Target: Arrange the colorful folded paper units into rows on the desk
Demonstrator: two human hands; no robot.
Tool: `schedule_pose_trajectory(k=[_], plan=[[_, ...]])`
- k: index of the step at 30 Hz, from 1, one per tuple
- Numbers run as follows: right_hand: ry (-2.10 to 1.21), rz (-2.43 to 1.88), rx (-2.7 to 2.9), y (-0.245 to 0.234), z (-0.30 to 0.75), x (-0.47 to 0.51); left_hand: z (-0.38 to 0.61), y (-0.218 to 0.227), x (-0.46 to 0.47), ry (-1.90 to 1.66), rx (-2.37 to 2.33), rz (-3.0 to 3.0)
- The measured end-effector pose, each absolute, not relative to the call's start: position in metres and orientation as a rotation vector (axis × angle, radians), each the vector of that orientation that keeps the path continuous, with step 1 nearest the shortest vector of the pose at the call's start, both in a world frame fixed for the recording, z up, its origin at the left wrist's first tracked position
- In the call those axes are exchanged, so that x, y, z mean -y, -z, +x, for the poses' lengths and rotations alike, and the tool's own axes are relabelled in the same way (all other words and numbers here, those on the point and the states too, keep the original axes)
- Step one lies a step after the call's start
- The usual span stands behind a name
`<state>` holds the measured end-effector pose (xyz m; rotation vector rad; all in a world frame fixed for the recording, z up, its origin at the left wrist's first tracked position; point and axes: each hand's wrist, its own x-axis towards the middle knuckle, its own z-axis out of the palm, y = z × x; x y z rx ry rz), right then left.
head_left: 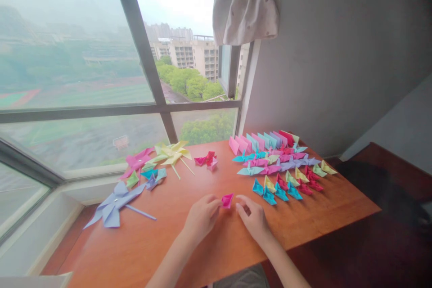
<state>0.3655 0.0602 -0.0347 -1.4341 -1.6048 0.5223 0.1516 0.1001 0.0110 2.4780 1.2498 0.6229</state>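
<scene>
the left hand (pixel 204 214) is apparently pinching one end of a magenta paper boat (pixel 227 200) between both hands, the empty right hand (pixel 252 217) is curving half-open beside it, and this seeming shaping is probably calling for gentle touches.

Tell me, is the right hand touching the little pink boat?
Apart: the head view shows a narrow strip of tabletop between the right hand and the pink boat.
</scene>
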Motion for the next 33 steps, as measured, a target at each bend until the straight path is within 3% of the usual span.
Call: schedule_pose_trajectory(k=[8,20,28,33], plan=[[-0.542,-1.417,1.589,0.03,0.365,-0.059,0.161,-0.02,-0.081,-0.496,-1.081,2.548],[-0.62,-1.392,1.606,0.026,0.365,-0.058,0.15,0.002,-0.087,-0.795,-1.149,2.195],[-0.616,-1.457,1.33,0.024,0.373,-0.057,0.142,0.01,-0.089,-0.932,-1.302,2.055],[-0.49,-1.501,1.07,0.008,0.432,-0.047,0.144,0.01,-0.09,-0.882,-1.312,2.076]])
